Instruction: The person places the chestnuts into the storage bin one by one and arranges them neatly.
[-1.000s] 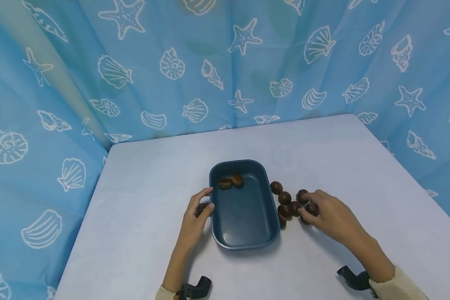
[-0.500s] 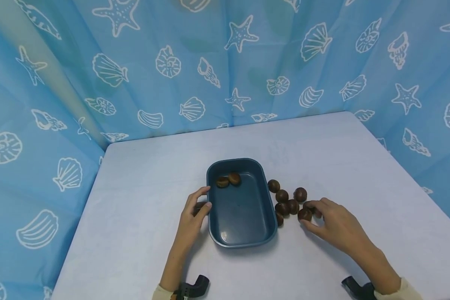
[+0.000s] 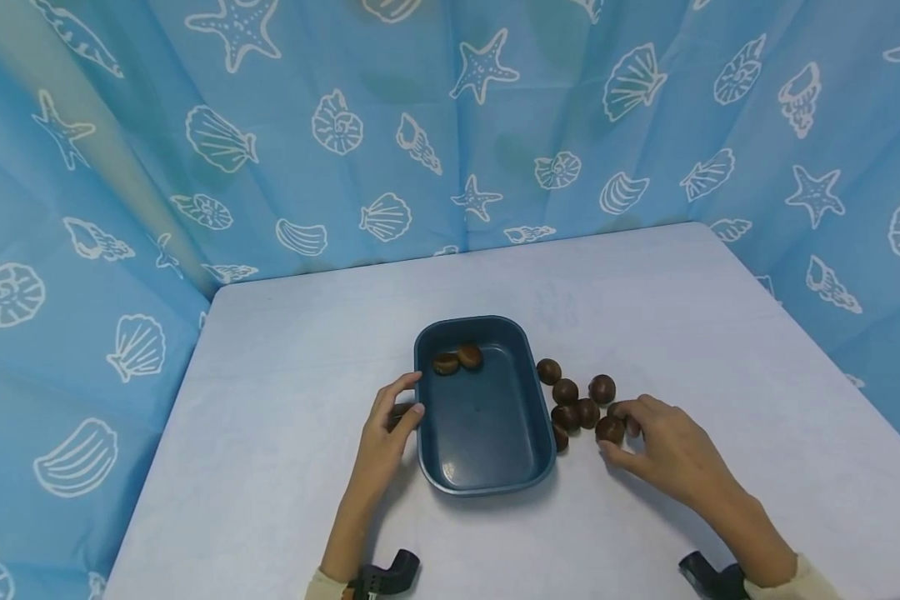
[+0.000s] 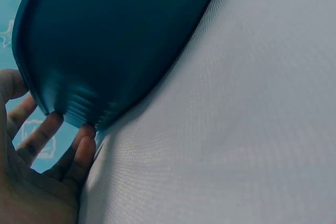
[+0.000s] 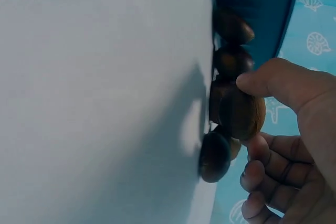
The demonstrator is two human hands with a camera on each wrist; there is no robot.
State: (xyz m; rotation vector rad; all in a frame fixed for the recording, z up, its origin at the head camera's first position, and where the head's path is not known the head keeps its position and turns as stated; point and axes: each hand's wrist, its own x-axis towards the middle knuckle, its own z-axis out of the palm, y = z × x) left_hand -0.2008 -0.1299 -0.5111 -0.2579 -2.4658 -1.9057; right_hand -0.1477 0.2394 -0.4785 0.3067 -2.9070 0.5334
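Note:
A blue tray [image 3: 485, 492] stands on the white table. Two brown chestnuts [image 3: 469, 357] lie inside it near the far end. On the tray's left side, my left hand [image 3: 378, 450] touches the outer wall and rim with spread fingertips, as the left wrist view also shows. Right of the tray, several loose chestnuts [image 3: 566, 392] are bunched together, some close against its wall. My right hand [image 3: 671, 454] pinches one chestnut [image 5: 242, 113] between thumb and fingers at the near right of this bunch. Another chestnut [image 5: 214, 157] sits below it in the right wrist view, and the fingers partly hide one behind.
White cloth covers the table [image 3: 307, 350]. A blue curtain [image 3: 435, 125] with white shell and starfish prints hangs behind the table and along its left and right sides. Black camera mounts [image 3: 392, 575] are strapped at both wrists.
My right hand has lowered slightly toward the near side, its fingers leaving the upper chestnut and settling on a nearer one. The left hand stays at the tray; the head view has shifted slightly.

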